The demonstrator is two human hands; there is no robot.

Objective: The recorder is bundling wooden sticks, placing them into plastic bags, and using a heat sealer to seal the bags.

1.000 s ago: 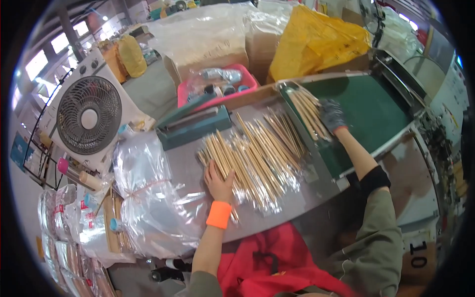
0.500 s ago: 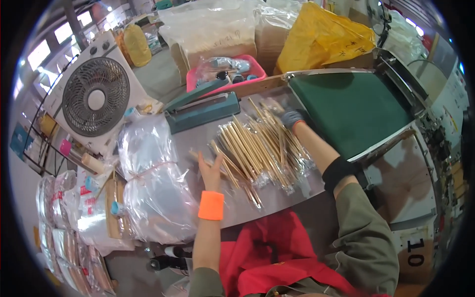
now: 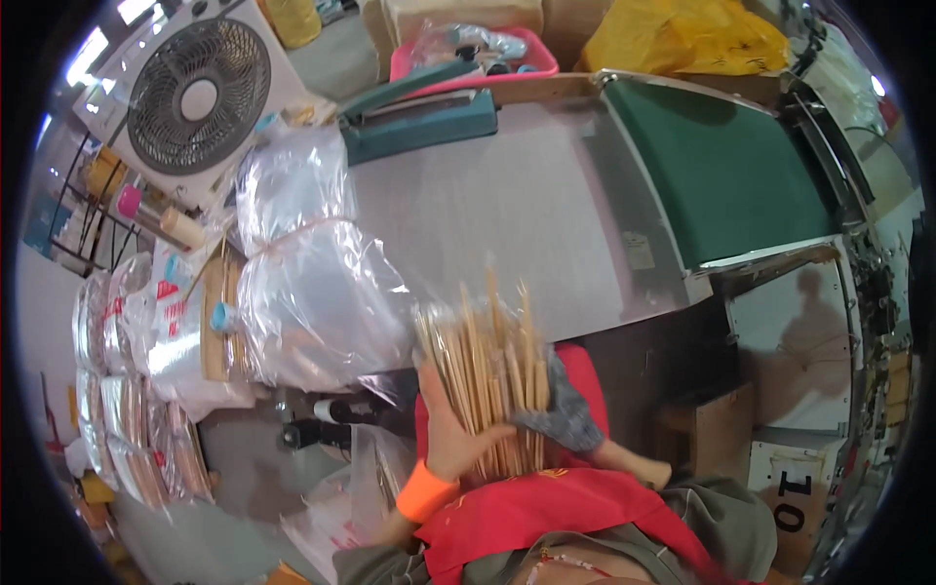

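A bundle of thin wooden sticks [image 3: 483,375], some in clear plastic wrapping, stands nearly upright close to my body, past the near edge of the table. My bare left hand [image 3: 450,424], an orange band at its wrist, presses on the bundle's left side with the thumb across its front. On the other side, my right hand [image 3: 570,405] in a grey glove closes on the sticks. The lower ends reach down to my red apron [image 3: 556,507]. A wrapped stack of clear plastic bags [image 3: 312,302] lies on the table left of the bundle.
A teal bar sealer [image 3: 424,127] sits at the table's [image 3: 487,195] back left, beside a white fan [image 3: 200,97]. To the right is a green conveyor belt [image 3: 731,175]. Behind stand a pink basket [image 3: 541,58] and a yellow bag [image 3: 682,39]. Wrapped packs [image 3: 122,400] are at far left.
The sticks that lay spread on the table are now gathered between both hands and drawn toward my body. My right hand came in from the far side, and the view has tilted downward.
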